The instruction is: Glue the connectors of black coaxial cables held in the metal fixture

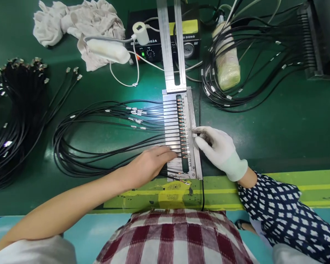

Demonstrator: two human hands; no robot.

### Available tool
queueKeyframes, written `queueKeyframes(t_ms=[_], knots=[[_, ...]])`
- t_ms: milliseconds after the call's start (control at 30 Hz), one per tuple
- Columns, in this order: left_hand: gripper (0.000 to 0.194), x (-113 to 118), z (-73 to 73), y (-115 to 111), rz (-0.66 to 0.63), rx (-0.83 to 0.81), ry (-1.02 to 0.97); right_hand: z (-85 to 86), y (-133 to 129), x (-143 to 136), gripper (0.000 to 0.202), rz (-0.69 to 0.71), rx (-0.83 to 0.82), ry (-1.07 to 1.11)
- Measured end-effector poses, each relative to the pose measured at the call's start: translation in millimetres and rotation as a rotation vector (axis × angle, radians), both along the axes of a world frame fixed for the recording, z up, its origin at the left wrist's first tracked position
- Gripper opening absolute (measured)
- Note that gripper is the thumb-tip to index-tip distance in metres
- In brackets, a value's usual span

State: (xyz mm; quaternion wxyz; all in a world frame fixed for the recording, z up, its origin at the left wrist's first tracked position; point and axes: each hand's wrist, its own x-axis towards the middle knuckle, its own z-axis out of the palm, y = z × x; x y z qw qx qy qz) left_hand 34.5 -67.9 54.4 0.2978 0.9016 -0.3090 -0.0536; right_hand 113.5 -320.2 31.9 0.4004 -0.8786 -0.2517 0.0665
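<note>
A flat metal fixture (pixel 172 161) with a dark slot lies on the green bench. Thin black cables (pixel 110 151) run into it from the left, their stripped, copper-coloured ends lined up in a row across the slot. My bare left hand (pixel 154 161) rests at the lower left part of the fixture, fingers closed on a black cable near the slot. What lies under its palm is hidden. In a white glove, my right hand (pixel 218 146) pinches the fixture's right edge rail with thumb and forefinger. Two cable ends (pixel 185 182) lie at the fixture's lower end.
Behind the fixture stand a black control box (pixel 151 55) with a gauge and an upright metal bracket (pixel 169 47). Bundled cables (pixel 19 110) lie left, more loops (pixel 211 88) at right beside a wrapped bottle (pixel 228 69). A crumpled cloth (pixel 93 22) and a white lamp (pixel 108 50) sit upper left.
</note>
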Motion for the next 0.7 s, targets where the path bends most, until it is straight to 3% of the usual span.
queueKeyframes(t_ms=[100, 233, 433, 567, 700], knots=[[0.034, -5, -3.4, 0, -0.029, 0.136, -0.145, 0.8, 0, 0, 0.019, 0.000, -0.004, -0.003], [0.031, -18, -9.1, 0, 0.029, 0.265, -0.312, 1.3, -1, 0, 0.020, 0.008, -0.001, 0.003], [0.044, -33, -21.3, 4, 0.025, 0.254, -0.302, 0.1, 0, 0, 0.018, 0.006, -0.003, -0.004], [0.046, -37, -12.9, 5, 0.047, 0.269, -0.321, -0.9, 0, -1, 0.019, -0.005, 0.014, -0.005], [0.029, -45, -0.5, 7, 0.054, 0.172, -0.200, -1.9, -1, -3, 0.019, 0.013, 0.021, -0.038]])
